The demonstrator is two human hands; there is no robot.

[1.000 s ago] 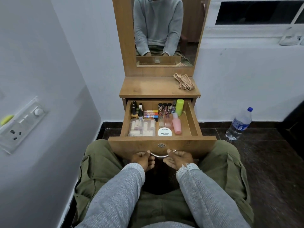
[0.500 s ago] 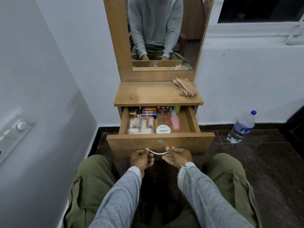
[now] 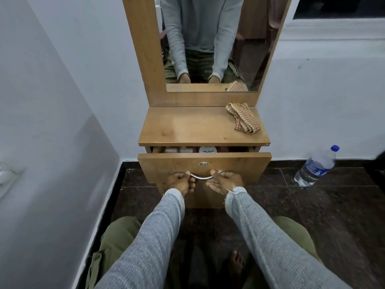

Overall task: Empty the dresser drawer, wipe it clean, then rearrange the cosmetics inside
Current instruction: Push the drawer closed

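The wooden dresser drawer (image 3: 239, 163) stands only a narrow gap open under the dresser top (image 3: 187, 126). Through the gap I see a white round nail polish jar (image 3: 208, 150) and pale packets (image 3: 179, 150); the other cosmetics are hidden. A curved metal handle (image 3: 201, 177) sits on the drawer front below a round lock (image 3: 203, 164). My left hand (image 3: 180, 181) grips the handle's left end. My right hand (image 3: 226, 180) grips its right end.
A checked cloth (image 3: 243, 118) lies crumpled on the right of the dresser top. A mirror (image 3: 208, 42) rises behind it. A plastic water bottle (image 3: 316, 166) stands on the dark floor at the right. A white wall runs close on the left.
The drawer has slid inward from wide open to nearly shut, both hands staying on the handle. My view has pulled back and the cosmetics have gone out of sight.
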